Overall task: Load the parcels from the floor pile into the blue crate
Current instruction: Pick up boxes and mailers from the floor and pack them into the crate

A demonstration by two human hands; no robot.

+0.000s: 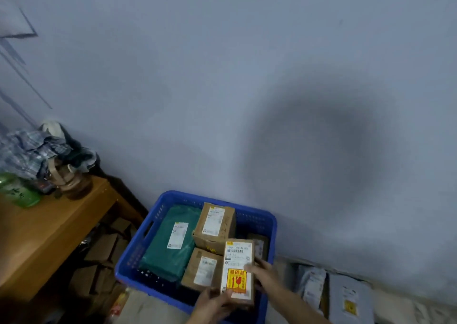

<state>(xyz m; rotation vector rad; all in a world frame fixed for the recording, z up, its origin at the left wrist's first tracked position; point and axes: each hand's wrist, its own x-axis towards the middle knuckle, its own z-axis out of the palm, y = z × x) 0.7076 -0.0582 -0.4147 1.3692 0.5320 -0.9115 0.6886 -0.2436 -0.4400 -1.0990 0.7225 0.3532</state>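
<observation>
The blue crate (138,247) stands on the floor by the wall. Inside it lie a green bag parcel (158,257), a cardboard box (223,224) at the back and a second one (190,271) in front of it. Both hands hold a tall cardboard parcel (238,254) with a white label and a yellow and red fragile sticker over the crate's right side. My left hand (212,304) grips its near bottom edge. My right hand (262,274) grips its right side. Another brown parcel (259,244) is partly hidden behind the held parcel.
Grey bag parcels (346,296) lie on the floor against the wall, right of the crate. A wooden table (44,229) stands to the left with clothes, a green bottle (17,190) and a jar on it. Cardboard boxes (99,257) are stacked under the table.
</observation>
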